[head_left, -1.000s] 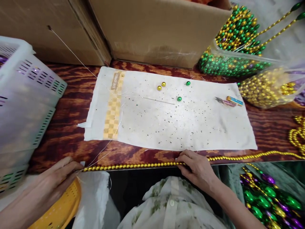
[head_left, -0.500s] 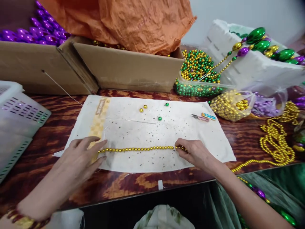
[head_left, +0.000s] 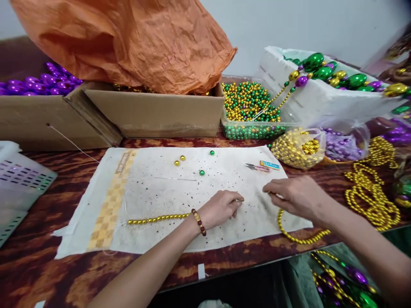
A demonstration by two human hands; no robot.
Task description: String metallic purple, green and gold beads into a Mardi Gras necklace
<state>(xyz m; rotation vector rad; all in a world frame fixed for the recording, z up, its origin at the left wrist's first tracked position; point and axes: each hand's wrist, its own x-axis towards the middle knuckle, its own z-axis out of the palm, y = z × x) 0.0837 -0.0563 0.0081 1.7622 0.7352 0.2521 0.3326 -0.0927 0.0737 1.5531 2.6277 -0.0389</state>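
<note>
A row of gold beads (head_left: 157, 220) lies on the white cloth (head_left: 167, 199), its right end hidden by my left wrist. My left hand (head_left: 223, 208) reaches across the cloth, thumb and fingers pinched together; what is between them, if anything, is too small to make out. To the right, my right hand (head_left: 295, 199) is closed in a pinch over the cloth's right side. From beneath it a gold bead strand (head_left: 298, 240) curves down over the cloth edge. Two gold beads (head_left: 177, 163), two green beads (head_left: 201, 173) and a long needle (head_left: 175, 178) lie farther back.
Small snips (head_left: 258, 167) lie beside a blue-orange packet (head_left: 269, 164). Behind stand cardboard boxes (head_left: 154, 113), a clear tub of beads (head_left: 252, 102) and a white foam box (head_left: 346, 102). A white basket (head_left: 24, 179) stands left; piled gold strands (head_left: 369, 196) lie right.
My left hand has moved right from the far end of the bead row to near my right hand. My right hand has shifted right, with a gold strand now curving beneath it. The view has shifted.
</note>
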